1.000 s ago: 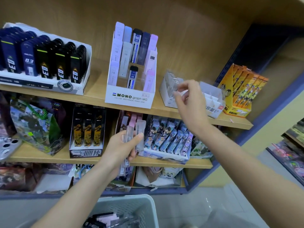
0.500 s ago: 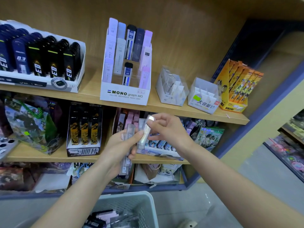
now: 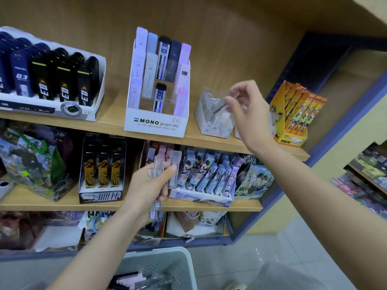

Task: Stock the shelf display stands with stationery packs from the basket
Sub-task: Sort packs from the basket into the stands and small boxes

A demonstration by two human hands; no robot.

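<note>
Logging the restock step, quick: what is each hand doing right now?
Left hand: grips a bunch of clear lead cases.
Right hand: pinches one clear case over the small white stand.

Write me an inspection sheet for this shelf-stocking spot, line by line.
Surface: wooden top shelf, carrying display stands.
Job's things: one clear pack above the small white stand; more clear packs in hand; basket below holds others.
Clutter: MONO stand, dark lead-case tray, orange box.
Hands: right hand pinches the single pack; left hand grips the bunch.
Cables: nothing seen.
Surroundings: stocked lower shelves, tiled floor.
</note>
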